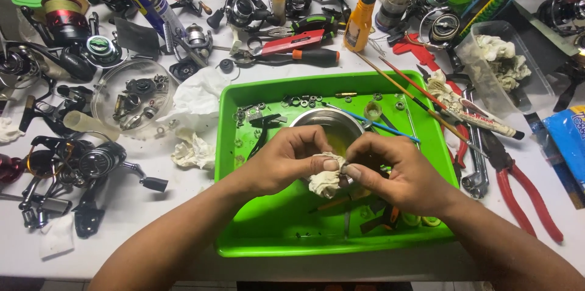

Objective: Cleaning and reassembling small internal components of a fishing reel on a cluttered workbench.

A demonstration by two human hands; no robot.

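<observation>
Here, over the bright green plastic tray (256,239), left hand (286,160) pinching a crumpled off-white rag (326,181), right hand (396,172) closed on a small part half hidden in the cloth. Best to rub gently, low above the round steel bowl (326,121). White cluttered workbench (152,205); black fishing reels (91,163), red-handled pliers (524,193).

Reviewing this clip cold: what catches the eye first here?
The bright green tray at centre dominates, with the left hand and right hand above it pinching a crumpled off-white rag around a small part. Fishing reels crowd the table's left side, and red-handled pliers lie at right.
</observation>
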